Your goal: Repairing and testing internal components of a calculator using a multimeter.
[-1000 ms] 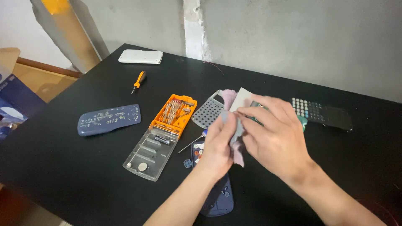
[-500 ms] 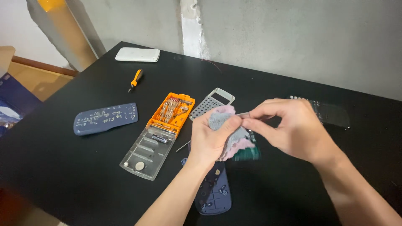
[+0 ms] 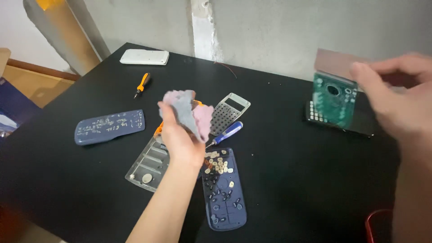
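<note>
My left hand holds up a floppy grey and pink rubber keypad sheet over the middle of the black table. My right hand, blurred at the far right, grips a green circuit board with a grey display panel raised above a dark calculator. Below my left hand lies a dark blue calculator shell full of loose keys. A blue-handled screwdriver and a grey perforated key frame lie beside it.
An orange bit set with a clear lid sits partly hidden behind my left hand. A blue calculator cover lies to the left, an orange screwdriver and a white case farther back. A red object shows at the bottom right.
My hands have pulled apart. The right hand carried the circuit board away to the right, and the left hand kept the rubber keypad sheet and lifted it.
</note>
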